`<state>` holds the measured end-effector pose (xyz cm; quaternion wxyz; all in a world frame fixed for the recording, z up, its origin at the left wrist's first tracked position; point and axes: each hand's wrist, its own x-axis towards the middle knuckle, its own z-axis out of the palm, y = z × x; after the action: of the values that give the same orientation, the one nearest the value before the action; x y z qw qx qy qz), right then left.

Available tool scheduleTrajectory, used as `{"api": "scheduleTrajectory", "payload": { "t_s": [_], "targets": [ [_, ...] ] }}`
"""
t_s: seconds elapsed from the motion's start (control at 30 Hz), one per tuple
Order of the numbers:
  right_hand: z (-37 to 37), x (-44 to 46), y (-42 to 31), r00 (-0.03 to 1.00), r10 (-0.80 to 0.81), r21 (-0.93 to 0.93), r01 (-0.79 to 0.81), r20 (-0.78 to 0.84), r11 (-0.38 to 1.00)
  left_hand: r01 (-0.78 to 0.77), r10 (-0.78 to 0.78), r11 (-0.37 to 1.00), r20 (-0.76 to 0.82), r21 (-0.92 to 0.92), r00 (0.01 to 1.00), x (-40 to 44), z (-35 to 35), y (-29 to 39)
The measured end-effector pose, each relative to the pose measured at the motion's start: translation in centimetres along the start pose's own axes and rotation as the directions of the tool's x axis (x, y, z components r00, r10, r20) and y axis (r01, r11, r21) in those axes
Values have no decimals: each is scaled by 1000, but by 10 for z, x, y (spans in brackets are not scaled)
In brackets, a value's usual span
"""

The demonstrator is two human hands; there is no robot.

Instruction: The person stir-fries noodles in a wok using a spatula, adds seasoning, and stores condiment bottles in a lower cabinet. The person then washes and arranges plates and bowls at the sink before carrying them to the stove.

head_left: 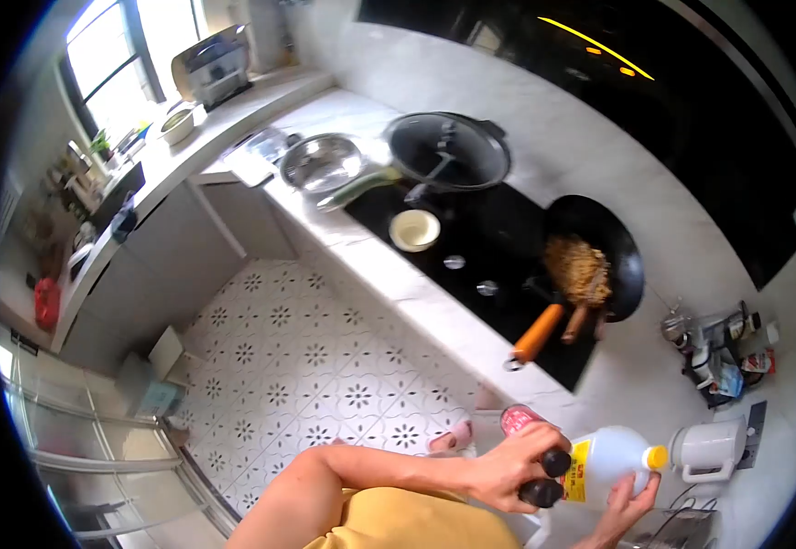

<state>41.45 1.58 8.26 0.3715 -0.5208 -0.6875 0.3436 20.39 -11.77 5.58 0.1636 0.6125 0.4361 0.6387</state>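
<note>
My left hand (515, 467) is closed around what look like two bottles with black caps (548, 478); their bodies are mostly hidden by the hand. My right hand (628, 503) grips a translucent white plastic jug (613, 457) near its neck. The jug has a yellow cap (655, 457) and a yellow label, and lies tilted with its cap toward the right. Beside my left hand is a round red lid or container top (519, 419).
On the black cooktop, a wok (631, 274) with an orange handle holds brown food and a wooden-handled utensil. A lidded dark pot (485, 146), a cream bowl (414, 231) and a steel bowl (323, 163) stand farther left. A white kettle (709, 450) stands by the right wall.
</note>
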Motion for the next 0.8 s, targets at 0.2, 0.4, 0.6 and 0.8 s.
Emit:
{"api": "scheduleTrajectory", "payload": {
  "t_s": [0.2, 0.4, 0.6, 0.8],
  "targets": [
    [152, -92, -43, 859, -464, 57, 464, 217, 884, 164, -7, 910, -380, 381, 925, -141, -129, 58],
    [326, -163, -85, 725, -514, 303, 416, 458, 857, 486, 97, 683, -727, 545, 679, -249, -236, 97],
    [568, -195, -93, 537, -706, 502, 498, 461, 707, 798, 92, 473, -922, 374, 377, -314, -356, 126],
    [831, -250, -102, 621, -389, 539, -64, 680, 840, 896, 167, 221, -920, 386, 355, -366, -495, 117]
  ]
}}
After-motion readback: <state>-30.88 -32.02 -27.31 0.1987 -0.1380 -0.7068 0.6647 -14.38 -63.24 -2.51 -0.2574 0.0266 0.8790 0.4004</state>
